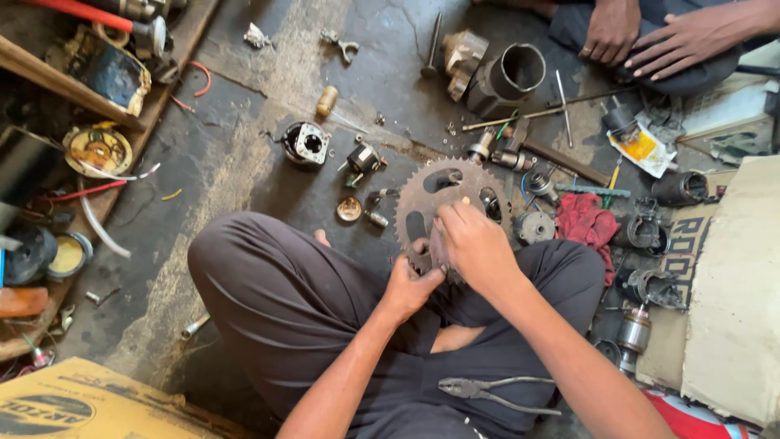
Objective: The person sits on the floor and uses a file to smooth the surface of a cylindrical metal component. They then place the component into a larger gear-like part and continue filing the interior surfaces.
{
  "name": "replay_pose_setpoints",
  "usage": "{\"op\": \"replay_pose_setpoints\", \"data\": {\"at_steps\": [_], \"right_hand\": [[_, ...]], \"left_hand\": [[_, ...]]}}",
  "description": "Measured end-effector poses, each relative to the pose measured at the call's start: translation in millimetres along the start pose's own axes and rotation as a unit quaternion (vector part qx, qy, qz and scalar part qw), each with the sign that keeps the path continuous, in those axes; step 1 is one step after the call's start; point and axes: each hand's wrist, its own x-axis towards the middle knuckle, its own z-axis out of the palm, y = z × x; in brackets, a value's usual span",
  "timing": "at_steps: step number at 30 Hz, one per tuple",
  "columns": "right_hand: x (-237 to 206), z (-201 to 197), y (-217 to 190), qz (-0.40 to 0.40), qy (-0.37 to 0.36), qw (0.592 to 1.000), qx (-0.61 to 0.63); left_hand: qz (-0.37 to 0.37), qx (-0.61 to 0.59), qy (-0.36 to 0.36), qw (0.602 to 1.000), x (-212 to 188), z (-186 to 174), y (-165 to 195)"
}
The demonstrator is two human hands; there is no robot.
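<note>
I sit cross-legged on a dark workshop floor. A large rusty toothed sprocket (439,195) stands in front of my knees. My left hand (410,284) grips its lower edge from below. My right hand (475,244) lies over the sprocket's lower middle, fingers curled onto it; what the fingertips pinch is hidden. A pair of pliers (487,390) rests on my right thigh, untouched.
Motor parts, a metal cylinder (512,77), long rods (536,110), a red rag (587,221) and small housings (306,144) litter the floor ahead. Another person's hands (650,36) rest at the top right. Cardboard (731,284) lies right, a cluttered shelf (73,122) left.
</note>
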Motion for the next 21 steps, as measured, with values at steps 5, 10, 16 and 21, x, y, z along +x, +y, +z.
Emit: {"op": "replay_pose_setpoints", "data": {"at_steps": [5, 10, 16, 21], "right_hand": [[-42.2, -9.5, -11.0, -0.041, -0.018, 0.999, 0.006], [-27.0, 8.3, -7.6, -0.027, 0.010, 0.999, -0.014], [6.9, 3.0, 1.7, -0.012, 0.019, 1.000, -0.010], [-38.5, -9.0, -9.9, -0.015, -0.032, 0.999, 0.000]], "left_hand": [[0.018, 0.041, 0.003, 0.999, -0.7, -1.1, -3.8], [0.008, -0.017, -0.013, 1.000, -3.5, -3.0, -3.2], [-0.008, 0.018, 0.002, 1.000, -1.8, 0.0, 3.0], [0.020, 0.012, 0.001, 1.000, -2.6, 1.2, -6.6]]}}
